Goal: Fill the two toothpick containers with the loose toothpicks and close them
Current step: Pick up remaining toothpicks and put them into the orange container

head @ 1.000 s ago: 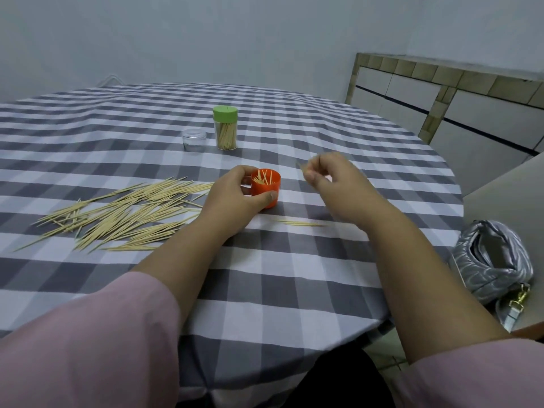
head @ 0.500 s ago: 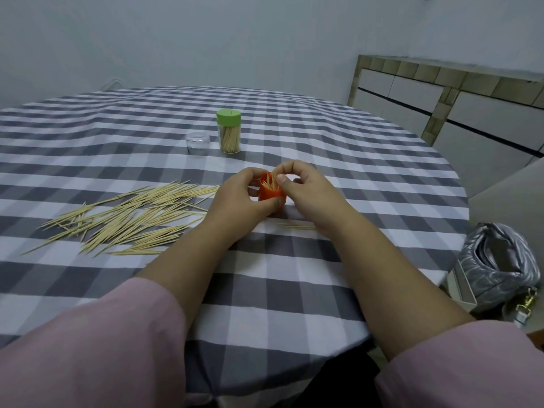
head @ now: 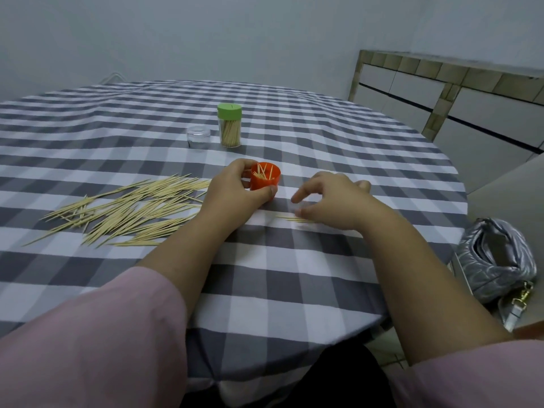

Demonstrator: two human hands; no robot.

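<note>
The orange cup (head: 264, 179), open-topped with a few toothpicks standing in it, sits on the checked counter (head: 294, 275) in the curled grip of the left hand (head: 235, 192). Just right of it the right hand (head: 329, 201) hovers with fingers loosely apart, holding nothing, fingertips touching a few picks (head: 294, 218) on the cloth. The main pile (head: 126, 213) lies left of the cup; farther back stand a green-lidded jar (head: 230, 125) full of toothpicks and a clear cap (head: 198, 136).
</note>
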